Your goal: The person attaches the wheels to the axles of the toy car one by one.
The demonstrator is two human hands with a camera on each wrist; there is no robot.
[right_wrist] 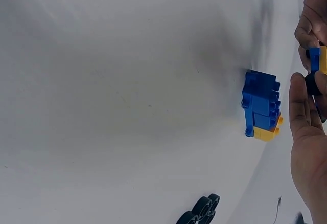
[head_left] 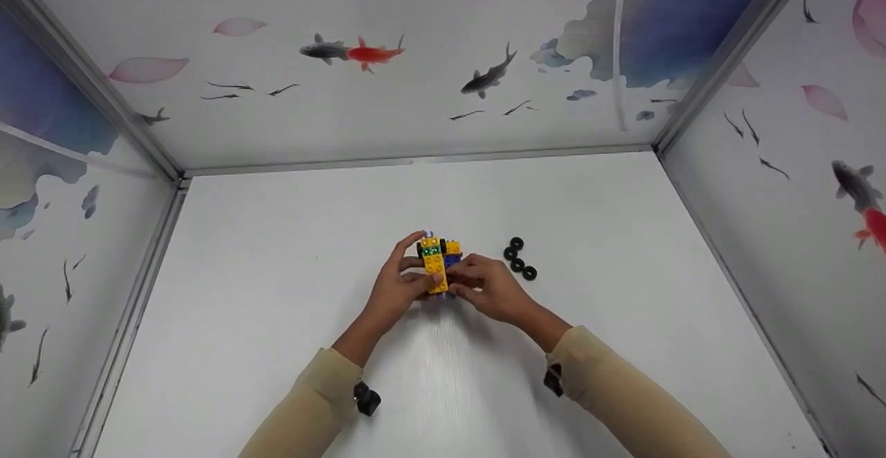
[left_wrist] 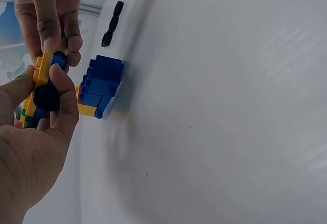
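Observation:
A toy brick car [head_left: 435,264], yellow on top with a green band, a blue base and black wheels, is held up over the table. My left hand [head_left: 398,285] grips it from the left, thumb on the yellow bricks. From the right, my right hand [head_left: 493,288] pinches a black wheel [right_wrist: 312,84] at the car's side. Another black wheel [left_wrist: 47,97] shows by the left hand's fingers in the left wrist view. Beyond the held car stands a second brick build [left_wrist: 101,83], blue with a yellow end, partly hidden in the head view.
Several loose black wheels [head_left: 517,264] lie on the white table [head_left: 277,236] to the right of the hands. Printed panels [head_left: 415,112] with fish and petals wall the table at the back and both sides.

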